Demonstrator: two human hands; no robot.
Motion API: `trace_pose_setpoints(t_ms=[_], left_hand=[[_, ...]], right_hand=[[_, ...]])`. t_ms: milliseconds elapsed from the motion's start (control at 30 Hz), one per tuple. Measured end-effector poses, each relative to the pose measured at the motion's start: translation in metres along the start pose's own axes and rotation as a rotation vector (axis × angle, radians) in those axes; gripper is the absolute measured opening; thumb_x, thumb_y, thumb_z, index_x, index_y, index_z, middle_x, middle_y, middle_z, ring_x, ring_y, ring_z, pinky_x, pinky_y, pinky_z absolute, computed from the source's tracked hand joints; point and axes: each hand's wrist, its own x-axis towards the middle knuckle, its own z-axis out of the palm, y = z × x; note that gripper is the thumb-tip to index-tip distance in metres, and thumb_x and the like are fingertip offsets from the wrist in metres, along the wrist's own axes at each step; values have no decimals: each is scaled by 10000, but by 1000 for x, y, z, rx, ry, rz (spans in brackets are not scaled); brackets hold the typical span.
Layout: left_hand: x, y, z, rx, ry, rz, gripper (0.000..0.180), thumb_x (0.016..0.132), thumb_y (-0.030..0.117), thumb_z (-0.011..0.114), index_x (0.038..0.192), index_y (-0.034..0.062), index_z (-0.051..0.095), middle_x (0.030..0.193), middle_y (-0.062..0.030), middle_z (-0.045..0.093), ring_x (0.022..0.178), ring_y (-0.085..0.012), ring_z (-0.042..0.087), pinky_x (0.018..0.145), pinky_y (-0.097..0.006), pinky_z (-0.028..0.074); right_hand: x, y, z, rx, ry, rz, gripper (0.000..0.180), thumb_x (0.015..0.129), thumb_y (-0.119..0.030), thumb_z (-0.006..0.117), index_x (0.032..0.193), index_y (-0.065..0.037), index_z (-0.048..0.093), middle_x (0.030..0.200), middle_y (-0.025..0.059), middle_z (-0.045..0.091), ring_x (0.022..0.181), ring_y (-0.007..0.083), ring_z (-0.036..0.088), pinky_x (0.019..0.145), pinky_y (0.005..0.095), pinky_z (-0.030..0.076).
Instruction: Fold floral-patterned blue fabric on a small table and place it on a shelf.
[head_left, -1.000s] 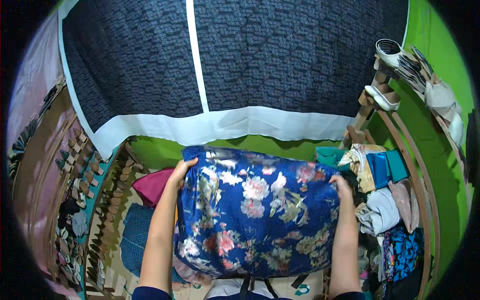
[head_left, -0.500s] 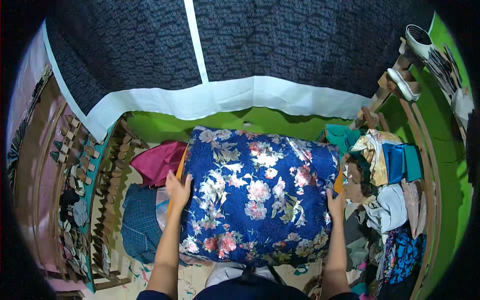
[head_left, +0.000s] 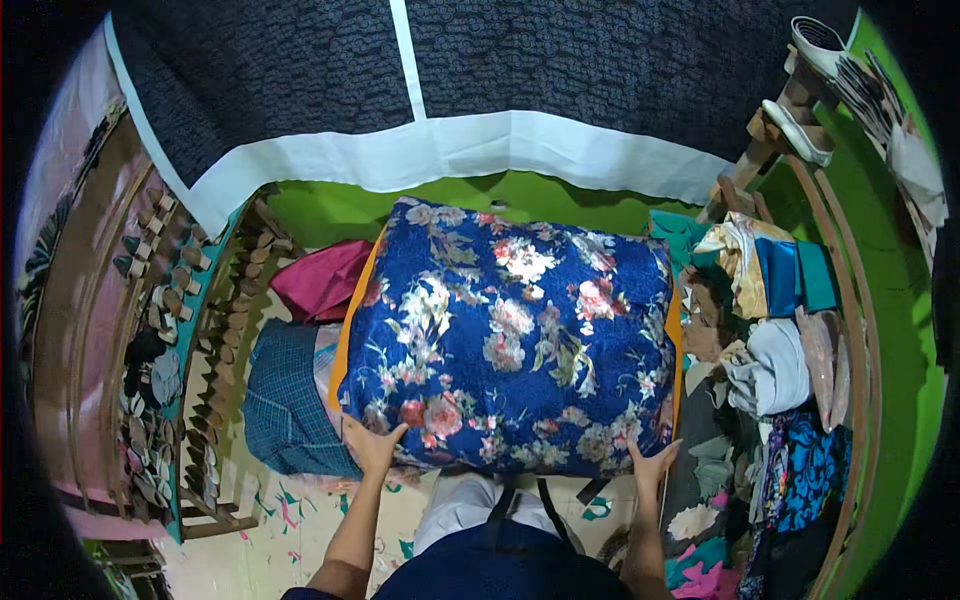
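A big, puffy cushion (head_left: 500, 335) in dark blue floral cloth, with orange sides, lies in front of me. My left hand (head_left: 372, 445) is at its near left corner, thumb stretched over the top and fingers along the side. At the near right corner my right hand (head_left: 654, 462) grips in the same way, thumb on the edge. The undersides of the corners are hidden, so how far my fingers reach beneath cannot be seen. To the left of the cushion are a dark teal checked cloth (head_left: 290, 400) and a maroon cloth (head_left: 320, 280).
Wooden racks with shoe-shaped pieces (head_left: 222, 370) stand at the left. On the right, folded fabrics (head_left: 775, 365) and scraps are piled beside a wooden rail (head_left: 850, 330). A dark patterned curtain (head_left: 570, 70) with a white border hangs ahead. Small cloth scraps (head_left: 283, 507) litter the floor.
Both hands have slid from the cushion's sides toward me, down to its near corners. More of the orange sides shows. The whole view has shifted, with the scene sitting higher.
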Motion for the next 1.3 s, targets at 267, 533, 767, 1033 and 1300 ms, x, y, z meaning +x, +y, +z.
trace_pose_setpoints(t_ms=[267,533,767,1033,1300], left_hand=[[-7,-4,17,-47,79,181,701,607,410,714,1048,-78,470,1046,-239,466,953,-394,436,814,-440,344],[-21,-3,27,-334,-92,228,389,769,275,579,954,-53,480,850,-261,560,826,-422,511,724,-444,394],[-45,-17,1,-673,-352,264,356,827,251,525,1046,-26,475,923,-224,573,868,-319,556,758,-364,416],[-87,-55,-96,-1094,-547,232,335,854,199,517,1112,-12,487,1033,-59,550,932,-124,491,840,-257,376],[-138,-111,-214,-1073,-508,398,234,824,181,571,971,-1,557,851,10,568,752,-57,485,695,-212,408]], right_hand=[[-26,-8,18,-319,104,-176,645,700,-346,646,1171,19,402,1110,222,443,1045,385,411,895,451,307],[-46,26,41,386,-133,-226,568,839,-318,521,1221,67,351,1204,214,450,1093,323,447,901,364,341],[-103,-15,50,614,-557,183,562,600,-71,706,1083,46,444,991,135,535,894,238,521,796,327,404],[-166,-28,-40,819,-825,195,342,612,0,592,952,-2,552,853,51,595,726,162,560,639,280,437],[-215,19,-159,1127,-600,-258,433,621,-16,609,1048,-17,537,1010,43,569,907,180,553,804,308,432]])
